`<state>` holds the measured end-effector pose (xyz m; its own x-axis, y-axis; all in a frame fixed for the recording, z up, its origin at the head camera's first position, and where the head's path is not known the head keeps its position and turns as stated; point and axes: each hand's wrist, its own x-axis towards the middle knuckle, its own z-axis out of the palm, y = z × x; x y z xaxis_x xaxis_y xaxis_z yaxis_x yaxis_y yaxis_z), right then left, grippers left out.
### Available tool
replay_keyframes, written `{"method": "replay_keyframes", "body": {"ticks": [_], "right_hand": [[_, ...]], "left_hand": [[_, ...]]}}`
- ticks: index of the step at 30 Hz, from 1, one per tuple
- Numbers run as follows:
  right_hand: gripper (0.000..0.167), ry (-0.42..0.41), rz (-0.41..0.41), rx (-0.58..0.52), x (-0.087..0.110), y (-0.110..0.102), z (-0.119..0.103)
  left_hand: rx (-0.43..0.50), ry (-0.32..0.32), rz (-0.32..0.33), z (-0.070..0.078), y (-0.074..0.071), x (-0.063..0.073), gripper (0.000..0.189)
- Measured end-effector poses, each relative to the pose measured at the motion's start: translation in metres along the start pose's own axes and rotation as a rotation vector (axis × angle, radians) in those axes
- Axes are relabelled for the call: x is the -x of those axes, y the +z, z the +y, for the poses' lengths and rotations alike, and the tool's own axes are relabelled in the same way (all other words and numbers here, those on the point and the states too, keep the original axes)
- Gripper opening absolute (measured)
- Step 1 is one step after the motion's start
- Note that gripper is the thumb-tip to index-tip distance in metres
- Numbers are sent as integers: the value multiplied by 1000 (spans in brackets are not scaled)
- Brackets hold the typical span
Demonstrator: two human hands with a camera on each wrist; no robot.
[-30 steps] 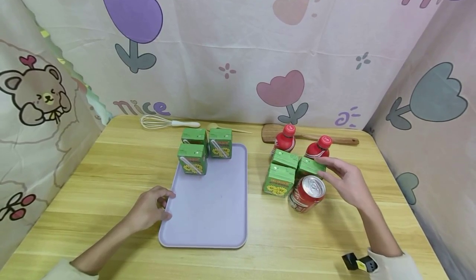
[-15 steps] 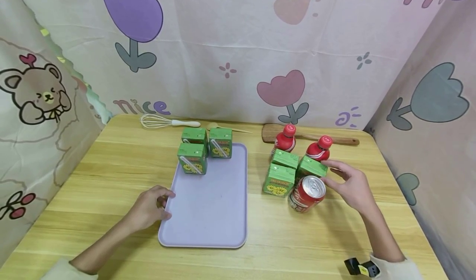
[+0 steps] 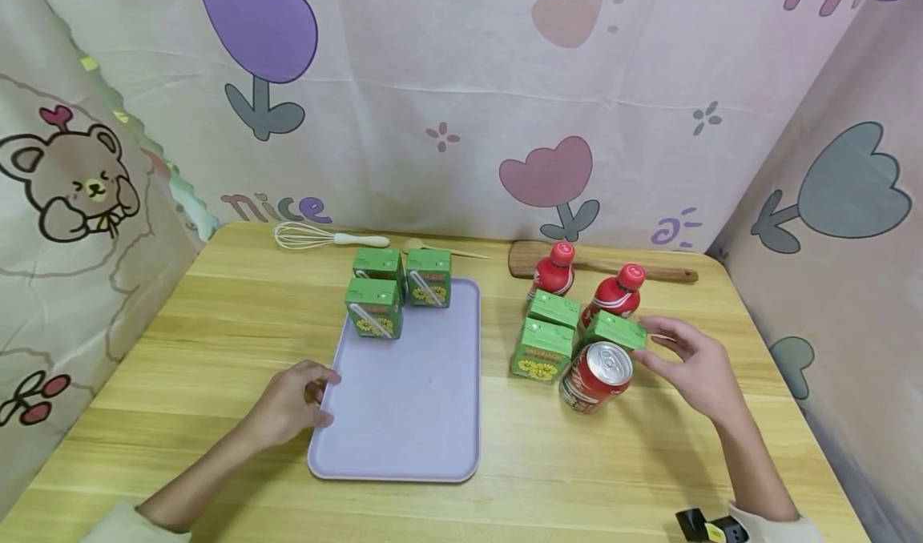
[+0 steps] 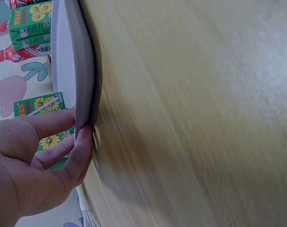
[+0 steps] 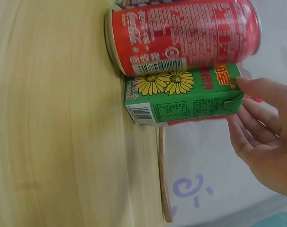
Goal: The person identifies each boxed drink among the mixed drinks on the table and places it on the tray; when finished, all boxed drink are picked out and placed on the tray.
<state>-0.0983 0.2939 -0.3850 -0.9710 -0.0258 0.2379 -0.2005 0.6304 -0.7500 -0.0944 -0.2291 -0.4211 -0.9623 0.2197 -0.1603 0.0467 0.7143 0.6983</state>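
My left hand point(image 3: 288, 403) pinches the left edge of a lilac tray point(image 3: 404, 415); in the left wrist view thumb and fingers meet at its rim point(image 4: 82, 71). Three green drink cartons point(image 3: 373, 307) with straws stand at the tray's far left end. On the right, my right hand point(image 3: 692, 363) holds a green drink carton point(image 3: 614, 330) near its top, thumb on the near side and fingers on the far side. This carton stands just behind a red cola can point(image 3: 597, 376). Two more green cartons point(image 3: 542, 349) stand left of it.
Two red-capped bottles point(image 3: 620, 291) stand behind the right-hand cartons. A wooden spatula point(image 3: 530, 259) lies behind the bottles. Along the back edge lie a whisk point(image 3: 310, 237) and a thin wooden utensil point(image 3: 454, 252). A patterned cloth point(image 3: 404, 158) hangs around the table.
My right hand has moved to the right, and the carton it holds has shifted right with it, away from the two beside it. The left hand and tray stay nearly still.
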Motion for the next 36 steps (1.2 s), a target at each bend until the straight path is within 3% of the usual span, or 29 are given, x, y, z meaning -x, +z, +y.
{"method": "replay_keyframes", "body": {"ticks": [9, 15, 24, 36], "right_hand": [[43, -6, -79, 42, 1, -5, 5], [46, 34, -104, -32, -1, 3, 12], [49, 44, -90, -193, -1, 11, 21], [46, 44, -24, -208, 1, 15, 26]], "left_hand": [[5, -8, -3, -1, 0, 1, 48], [3, -9, -4, 0, -1, 2, 47], [3, -16, -4, 0, -1, 2, 48], [14, -16, 1, 0, 0, 2, 48]]}}
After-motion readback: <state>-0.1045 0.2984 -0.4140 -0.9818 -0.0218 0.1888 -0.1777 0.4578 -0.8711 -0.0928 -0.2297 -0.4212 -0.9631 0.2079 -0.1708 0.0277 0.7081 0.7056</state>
